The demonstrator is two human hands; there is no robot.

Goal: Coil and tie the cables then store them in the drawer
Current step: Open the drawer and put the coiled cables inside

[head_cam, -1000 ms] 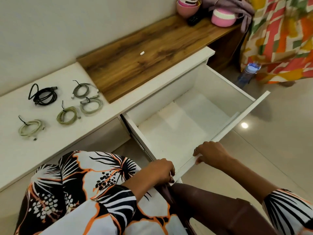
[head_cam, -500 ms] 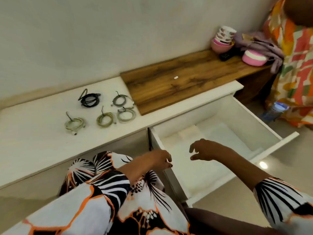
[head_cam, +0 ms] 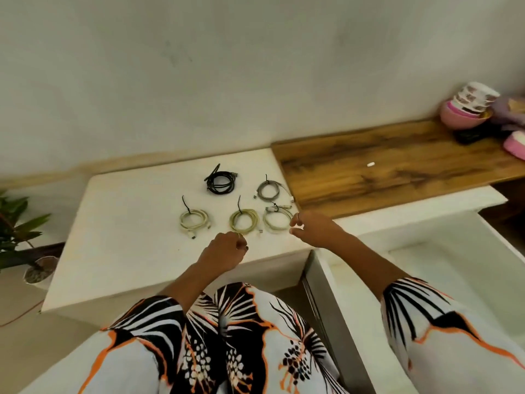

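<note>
Since a moment ago we have brought both hands from the open drawer (head_cam: 420,268) up over the white top (head_cam: 119,237). Our left hand (head_cam: 224,250) hovers curled by the olive coil (head_cam: 244,220), holding nothing; our right hand (head_cam: 312,230) hangs loosely curled beside the pale coil (head_cam: 277,218). Five tied coils lie here.

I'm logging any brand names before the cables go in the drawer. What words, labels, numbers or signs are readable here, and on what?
No text can be read anywhere in this view.
Stacked white bowls with brown markings: pattern too blurred to tell whether it is lettering.
Five coiled, tied cables, such as the black coiled cable: no label or brand visible.
Small white object on the wooden top: too small to read.
</note>
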